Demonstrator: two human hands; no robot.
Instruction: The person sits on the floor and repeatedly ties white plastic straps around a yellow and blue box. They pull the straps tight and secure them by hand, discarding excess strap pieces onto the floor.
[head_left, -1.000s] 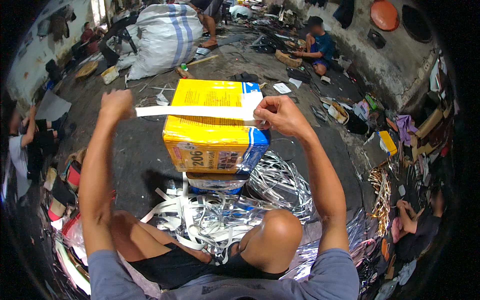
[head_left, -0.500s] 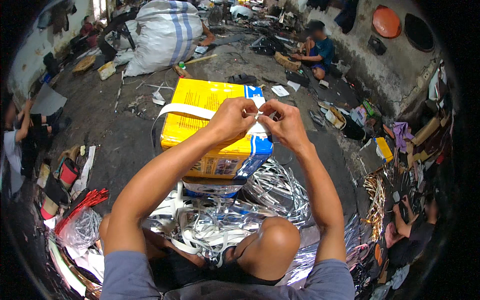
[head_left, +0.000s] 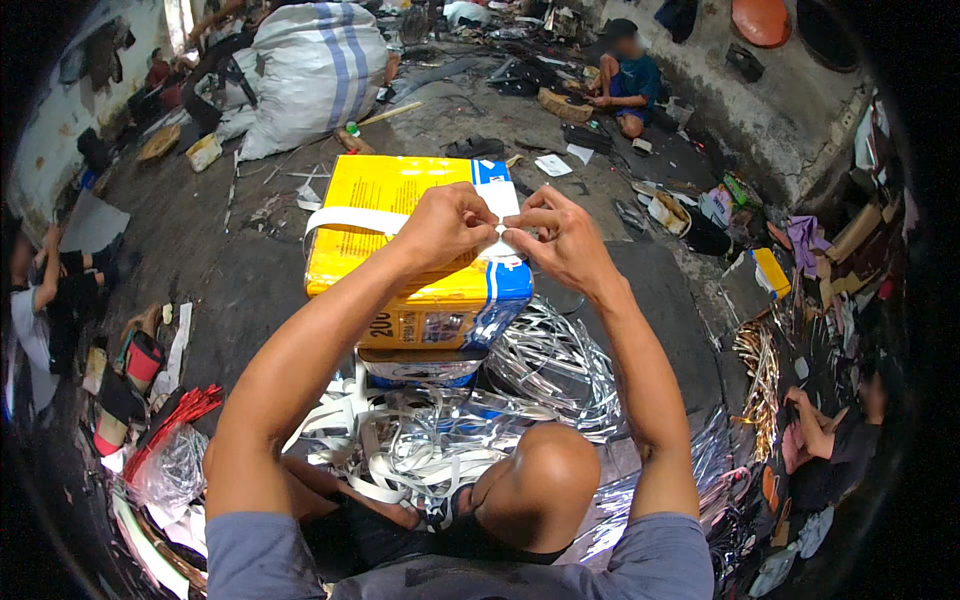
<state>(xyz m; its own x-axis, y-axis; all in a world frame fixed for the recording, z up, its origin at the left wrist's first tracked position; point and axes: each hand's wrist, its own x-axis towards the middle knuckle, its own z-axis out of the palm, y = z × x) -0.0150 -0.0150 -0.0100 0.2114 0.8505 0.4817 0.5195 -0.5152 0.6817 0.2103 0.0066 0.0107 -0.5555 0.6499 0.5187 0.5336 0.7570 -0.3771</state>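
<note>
A yellow and blue box [head_left: 370, 190] stands in front of me. Across its top runs a flat white strip [head_left: 365, 218], which passes under my left hand [head_left: 447, 228]. Over the blue end of the box, my left hand and my right hand [head_left: 562, 240] meet fingertip to fingertip. Both are closed in a pinch on a small white piece [head_left: 501, 230] between them. Whether that piece is part of the strip I cannot tell. White material [head_left: 508, 205] also lies on the box top beneath the fingers.
White and silver strips [head_left: 430, 450] lie heaped between my legs and the box. A big white woven sack [head_left: 310, 80] stands far left. People sit on the floor at the far right [head_left: 630, 80], left [head_left: 35, 290] and right [head_left: 840, 440]. Gold strips [head_left: 757, 390] lie to the right.
The box and both hands appear slightly further left in the picture as the view shifts. My fingertips still pinch together over the box, with the right hand's fingers a little rearranged.
</note>
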